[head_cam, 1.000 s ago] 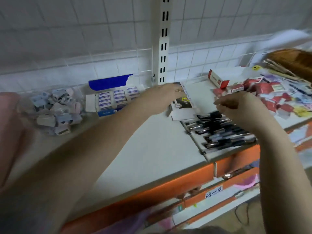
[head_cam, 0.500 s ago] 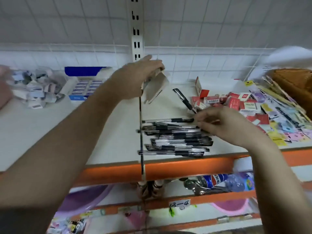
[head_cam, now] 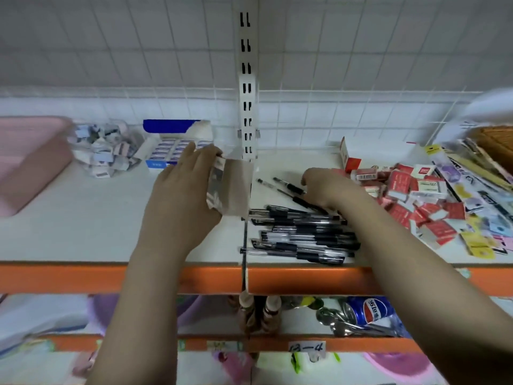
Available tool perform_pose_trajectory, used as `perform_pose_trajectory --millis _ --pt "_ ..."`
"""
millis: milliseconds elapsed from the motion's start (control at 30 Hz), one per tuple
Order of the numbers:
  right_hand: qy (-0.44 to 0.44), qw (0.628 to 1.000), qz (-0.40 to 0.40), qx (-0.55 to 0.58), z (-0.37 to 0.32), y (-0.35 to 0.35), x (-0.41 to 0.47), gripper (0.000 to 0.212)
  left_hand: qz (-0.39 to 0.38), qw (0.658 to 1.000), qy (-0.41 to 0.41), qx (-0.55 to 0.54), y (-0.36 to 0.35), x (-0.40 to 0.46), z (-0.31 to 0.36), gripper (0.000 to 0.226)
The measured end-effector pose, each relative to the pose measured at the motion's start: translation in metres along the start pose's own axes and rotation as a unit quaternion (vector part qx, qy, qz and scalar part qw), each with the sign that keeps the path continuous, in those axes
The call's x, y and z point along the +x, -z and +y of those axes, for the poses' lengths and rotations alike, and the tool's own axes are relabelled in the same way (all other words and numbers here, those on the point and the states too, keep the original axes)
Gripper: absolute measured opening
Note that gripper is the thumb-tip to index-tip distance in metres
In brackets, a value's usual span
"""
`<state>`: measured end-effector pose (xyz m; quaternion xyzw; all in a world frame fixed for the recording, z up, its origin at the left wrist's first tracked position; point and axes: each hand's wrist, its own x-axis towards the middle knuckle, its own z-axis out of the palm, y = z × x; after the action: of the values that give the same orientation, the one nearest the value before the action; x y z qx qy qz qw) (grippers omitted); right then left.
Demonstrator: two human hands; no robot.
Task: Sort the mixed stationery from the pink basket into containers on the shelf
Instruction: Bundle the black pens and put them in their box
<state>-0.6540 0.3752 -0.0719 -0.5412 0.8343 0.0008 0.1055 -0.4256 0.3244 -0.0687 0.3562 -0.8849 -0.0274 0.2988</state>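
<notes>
My left hand grips a small cardboard pen box, held upright over the white shelf near the centre post. My right hand reaches over the shelf, fingers curled round a black pen at the far side of the pile. Several black gel pens lie side by side near the shelf's front edge. The pink basket stands at the far left.
A clear bag of small sharpeners and a blue box of erasers sit at the back left. Red eraser packs and carded stationery cover the right. The orange shelf edge runs across the front; a lower shelf holds a Pepsi bottle.
My left hand has brought the box down and to the left of the pens, turning it upright. My right hand has moved back from the pile toward the loose pens behind it.
</notes>
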Motion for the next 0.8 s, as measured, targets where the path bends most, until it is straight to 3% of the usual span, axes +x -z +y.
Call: perform_pose_trajectory --millis 200,367,533,600,700,800 --pt "-0.029 0.986 0.106 0.124 -0.001 0.002 -0.002 0.025 0.011 1.000 0.018 0.008 0.019 -0.012 -0.023 0.080" --pt "-0.077 0.995 -0.023 0.065 -0.003 -0.008 -0.017 0.036 0.024 0.999 0.038 -0.030 0.025 -0.008 -0.040 0.077" --pt "-0.091 0.991 0.046 0.092 -0.013 -0.017 -0.014 0.022 0.044 0.996 0.036 -0.067 0.018 -0.007 -0.049 0.074" --pt "-0.073 0.981 0.121 0.134 -0.015 -0.016 -0.018 0.020 0.062 0.996 0.035 -0.046 0.015 -0.007 -0.054 0.073" --pt "-0.004 0.911 0.267 0.314 -0.021 0.002 -0.040 0.007 0.074 0.996 0.044 -0.017 0.010 -0.007 -0.059 0.076" --pt "0.068 0.808 0.295 0.506 -0.031 0.026 -0.074 0.009 0.076 0.994 0.070 -0.045 0.013 -0.006 -0.055 0.090"
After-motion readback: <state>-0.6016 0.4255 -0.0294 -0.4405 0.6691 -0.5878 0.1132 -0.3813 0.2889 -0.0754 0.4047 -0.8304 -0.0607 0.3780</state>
